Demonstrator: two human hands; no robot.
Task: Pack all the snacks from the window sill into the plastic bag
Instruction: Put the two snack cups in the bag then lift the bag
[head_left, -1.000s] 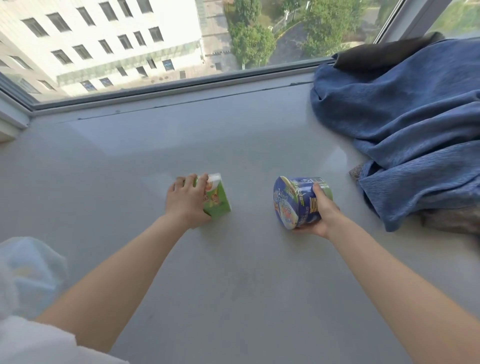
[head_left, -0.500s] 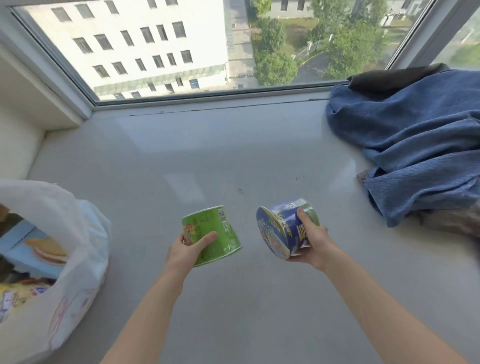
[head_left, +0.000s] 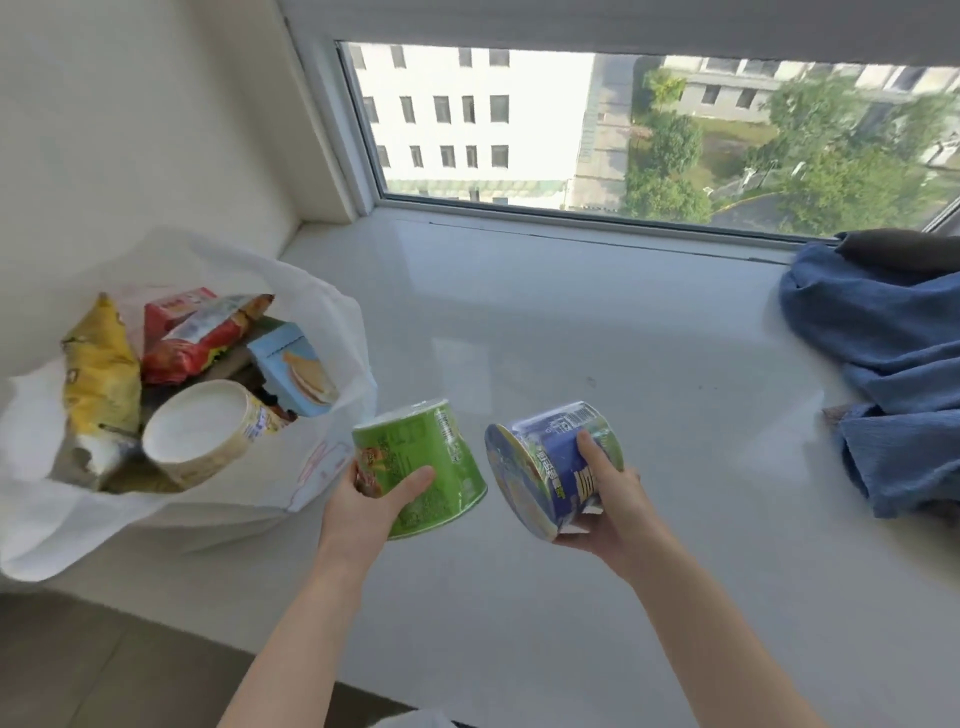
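Observation:
My left hand grips a green snack cup tilted on its side, just right of the white plastic bag. My right hand grips a blue snack cup, also tilted, held above the window sill. The bag stands open at the sill's left end. Inside it lie a yellow packet, a red packet, a light-blue box and a pale cup.
A blue cloth with a dark piece on top is heaped at the sill's right end. The window glass runs along the back and a white wall rises behind the bag. The sill's front edge drops to the floor at bottom left.
Both hands lifted the green and blue cups off the sill and carried them left toward the bag. The view swung left, bringing the open bag and its contents into sight.

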